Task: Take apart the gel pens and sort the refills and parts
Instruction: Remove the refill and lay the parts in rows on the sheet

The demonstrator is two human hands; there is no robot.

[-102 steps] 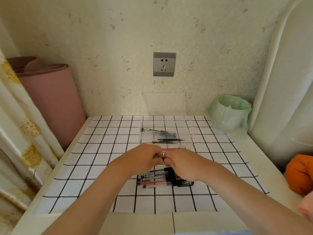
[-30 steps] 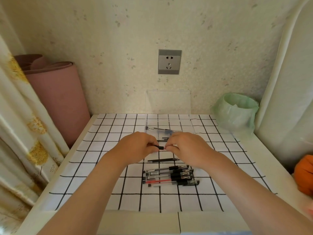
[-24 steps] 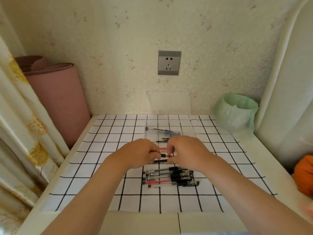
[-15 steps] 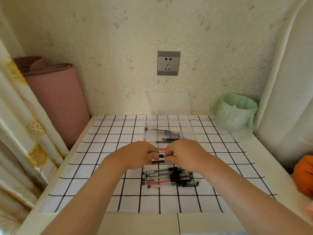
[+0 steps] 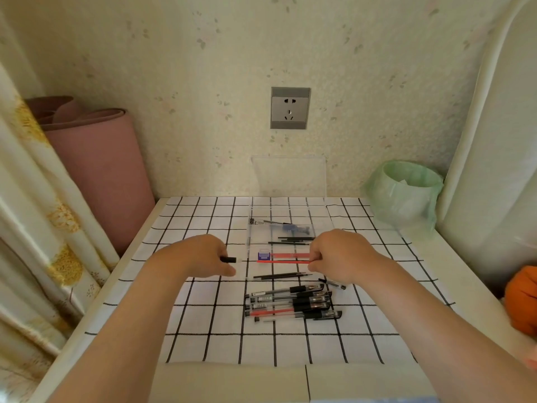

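Two hands apart at frame centre. Left hand (image 5: 200, 255) pinches short black pen piece (image 5: 228, 259); right hand (image 5: 338, 257) pinches red refill (image 5: 283, 261) by right end, at front part of clear tray (image 5: 249, 242). Gel pens (image 5: 290, 303) piled lower centre on table (image 5: 436, 257).

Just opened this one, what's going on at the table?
A person is taking a gel pen apart over a checked table. The left hand pinches a small black pen part, and the right hand pinches one end of a red refill; the two pieces are apart. Black refills lie in the clear tray. A pile of pens lies nearer the person.
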